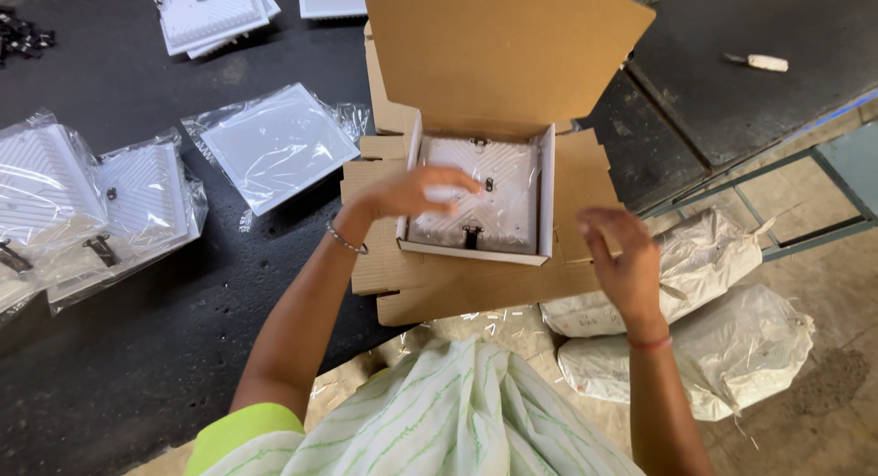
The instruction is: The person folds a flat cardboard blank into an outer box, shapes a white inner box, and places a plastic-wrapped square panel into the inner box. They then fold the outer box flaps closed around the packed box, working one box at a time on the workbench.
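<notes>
At the centre of the frame an open cardboard box [476, 211] lies on a black table [137, 348], its lid standing up toward the top edge. Inside lies a white square panel [494, 197] wrapped in clear plastic. The left hand [416, 192] rests on the panel's left part, fingers loosely curled, pressing rather than clasping. The right hand [622, 261] hovers over the box's right flap, fingers half open, holding nothing. More bagged panels [274, 142] lie at the left; filled sacks [695, 330] sit lower right
</notes>
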Demonstrator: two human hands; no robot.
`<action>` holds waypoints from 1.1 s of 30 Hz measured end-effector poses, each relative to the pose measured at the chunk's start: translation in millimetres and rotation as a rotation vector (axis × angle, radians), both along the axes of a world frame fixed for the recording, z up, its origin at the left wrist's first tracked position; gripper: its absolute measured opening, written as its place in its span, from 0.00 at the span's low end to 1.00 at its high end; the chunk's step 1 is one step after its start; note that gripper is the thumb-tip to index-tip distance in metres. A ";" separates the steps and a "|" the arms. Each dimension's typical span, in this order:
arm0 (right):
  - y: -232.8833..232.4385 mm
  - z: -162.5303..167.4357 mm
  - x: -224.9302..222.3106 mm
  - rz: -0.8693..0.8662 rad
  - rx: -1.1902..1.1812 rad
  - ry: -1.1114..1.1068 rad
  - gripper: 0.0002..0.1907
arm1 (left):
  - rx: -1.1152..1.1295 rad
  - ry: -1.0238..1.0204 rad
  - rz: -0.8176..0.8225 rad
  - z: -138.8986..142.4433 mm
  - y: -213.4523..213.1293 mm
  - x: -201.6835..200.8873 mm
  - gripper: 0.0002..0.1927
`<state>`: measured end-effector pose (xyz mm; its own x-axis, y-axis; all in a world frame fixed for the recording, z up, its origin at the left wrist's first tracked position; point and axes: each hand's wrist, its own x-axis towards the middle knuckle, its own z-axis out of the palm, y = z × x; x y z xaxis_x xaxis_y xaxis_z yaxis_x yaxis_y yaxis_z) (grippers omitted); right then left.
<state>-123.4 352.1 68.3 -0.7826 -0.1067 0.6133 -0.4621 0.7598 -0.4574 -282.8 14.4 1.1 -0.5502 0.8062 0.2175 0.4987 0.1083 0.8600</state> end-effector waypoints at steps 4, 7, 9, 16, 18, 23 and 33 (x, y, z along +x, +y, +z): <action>9.1 11.4 -73.7 -0.075 -0.095 0.131 0.09 | 0.435 0.008 1.022 7.7 -24.0 -52.7 0.23; 18.8 31.2 -144.9 -0.015 -0.137 0.255 0.19 | 0.507 0.270 1.003 37.0 -44.1 -95.4 0.38; 22.2 40.4 -182.6 0.008 -0.148 0.232 0.20 | 0.524 0.259 0.898 52.4 -45.9 -110.3 0.34; 0.7 42.0 -196.6 -0.176 -0.057 0.098 0.15 | 0.206 0.620 1.185 63.1 -8.7 -90.8 0.26; -16.8 38.5 -177.9 -0.147 -0.055 0.100 0.12 | 0.117 0.609 1.197 63.6 -0.9 -73.7 0.27; -24.1 34.6 -119.9 0.181 -0.210 -0.100 0.24 | 0.313 -0.006 0.738 54.8 -17.1 -30.0 0.34; 18.9 -8.0 -56.7 0.308 -0.251 -0.571 0.21 | 0.235 -0.307 0.309 -1.6 -70.4 27.2 0.21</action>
